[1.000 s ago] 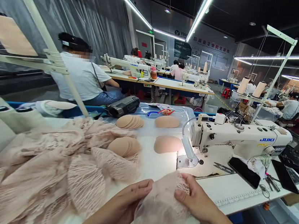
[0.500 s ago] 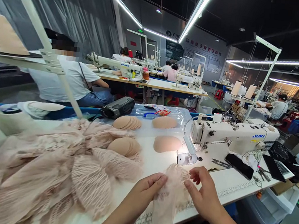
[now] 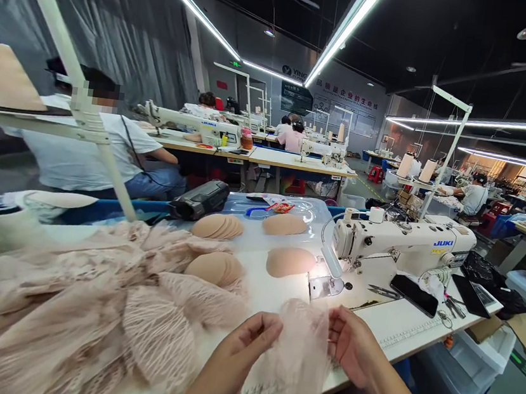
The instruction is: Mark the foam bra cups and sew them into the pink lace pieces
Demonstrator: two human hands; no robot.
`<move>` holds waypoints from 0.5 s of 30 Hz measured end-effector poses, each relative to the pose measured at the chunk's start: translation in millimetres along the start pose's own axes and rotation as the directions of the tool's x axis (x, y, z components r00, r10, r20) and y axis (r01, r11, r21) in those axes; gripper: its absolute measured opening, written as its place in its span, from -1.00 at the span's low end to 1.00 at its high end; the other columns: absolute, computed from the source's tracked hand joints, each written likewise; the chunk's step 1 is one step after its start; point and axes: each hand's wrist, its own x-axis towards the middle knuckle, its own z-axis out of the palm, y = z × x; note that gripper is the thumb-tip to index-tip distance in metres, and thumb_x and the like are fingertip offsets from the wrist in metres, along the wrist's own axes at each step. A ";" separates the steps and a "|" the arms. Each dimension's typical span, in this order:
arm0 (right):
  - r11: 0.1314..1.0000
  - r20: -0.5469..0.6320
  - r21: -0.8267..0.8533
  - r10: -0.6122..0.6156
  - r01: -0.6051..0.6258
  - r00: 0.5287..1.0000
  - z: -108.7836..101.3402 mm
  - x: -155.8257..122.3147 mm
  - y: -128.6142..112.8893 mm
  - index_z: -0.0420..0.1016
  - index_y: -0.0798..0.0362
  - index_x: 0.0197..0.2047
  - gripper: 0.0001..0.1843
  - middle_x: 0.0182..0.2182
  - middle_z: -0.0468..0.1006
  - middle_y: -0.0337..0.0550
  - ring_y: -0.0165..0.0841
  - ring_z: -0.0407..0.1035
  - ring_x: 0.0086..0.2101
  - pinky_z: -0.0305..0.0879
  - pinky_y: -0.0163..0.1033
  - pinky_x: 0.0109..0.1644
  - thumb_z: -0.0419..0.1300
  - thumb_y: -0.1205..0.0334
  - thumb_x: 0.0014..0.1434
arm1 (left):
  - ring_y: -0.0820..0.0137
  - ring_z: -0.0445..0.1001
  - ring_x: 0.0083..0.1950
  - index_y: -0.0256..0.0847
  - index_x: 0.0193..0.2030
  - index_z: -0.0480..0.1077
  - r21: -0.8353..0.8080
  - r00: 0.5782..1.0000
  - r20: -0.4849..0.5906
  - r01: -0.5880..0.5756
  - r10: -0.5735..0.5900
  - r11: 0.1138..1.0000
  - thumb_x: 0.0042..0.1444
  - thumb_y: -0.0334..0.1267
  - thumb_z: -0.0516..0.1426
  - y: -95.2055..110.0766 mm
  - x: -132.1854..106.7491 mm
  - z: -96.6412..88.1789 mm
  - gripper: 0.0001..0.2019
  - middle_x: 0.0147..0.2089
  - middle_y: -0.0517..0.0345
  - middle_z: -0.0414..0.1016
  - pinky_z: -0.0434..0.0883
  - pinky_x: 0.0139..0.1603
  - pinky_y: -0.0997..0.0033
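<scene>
— Anything hard to make out?
— Fingertips of left hand point(image 3: 244, 348) and right hand point(image 3: 350, 345), partly hidden behind the sheer lace piece point(image 3: 300, 348); still, clearly pinching it from both sides, just above the near edge of the white table point(image 3: 280, 295).
— And around?
— Heaped lace pile point(image 3: 87, 303) to the left, foam cups point(image 3: 291, 261) and sewing machine point(image 3: 401, 246) beyond. Dark factory hall, strip lights, seated workers at further rows.

Left hand point(image 3: 244, 348) and right hand point(image 3: 350, 345) pinch a sheer pink lace piece point(image 3: 298, 355) at table edge. Lace pile point(image 3: 87, 303) at left; beige foam pads point(image 3: 291, 262) beside the white JUKI sewing machine point(image 3: 401, 246).
</scene>
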 end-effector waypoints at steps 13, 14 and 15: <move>0.927 0.149 -0.336 -0.122 0.167 0.981 -1.2 13.8 -1.6 0.47 -0.02 -0.28 -0.55 -0.39 0.58 -0.21 -0.26 0.48 -0.33 0.40 -0.14 -0.18 0.38 -0.24 0.24 | 0.29 0.32 -0.23 -0.12 -0.42 0.34 -0.122 0.999 0.030 -0.034 0.038 0.992 0.03 0.05 0.43 0.4 1.2 11.1 -0.59 -0.36 0.26 0.34 0.39 -0.16 0.36; 0.952 0.155 -0.283 -0.069 0.111 0.985 -4.5 16.6 -3.6 0.47 -0.01 -0.29 -0.48 -0.41 0.58 -0.20 -0.27 0.48 -0.36 0.41 -0.14 -0.20 0.41 -0.31 0.19 | 0.31 0.29 -0.27 -0.11 -0.43 0.30 -0.065 0.998 0.017 -0.057 0.058 0.996 0.05 0.08 0.40 3.8 2.3 8.9 -0.57 -0.39 0.27 0.31 0.37 -0.20 0.38; 0.967 0.160 -0.248 -0.021 0.061 0.987 -8.2 20.4 -5.1 0.47 0.00 -0.30 -0.43 -0.41 0.58 -0.20 -0.28 0.47 -0.39 0.40 -0.15 -0.22 0.44 -0.36 0.12 | 0.32 0.26 -0.30 -0.10 -0.43 0.28 0.011 0.996 0.010 -0.083 0.083 0.996 0.07 0.10 0.36 8.5 4.4 5.8 -0.57 -0.41 0.28 0.27 0.36 -0.24 0.38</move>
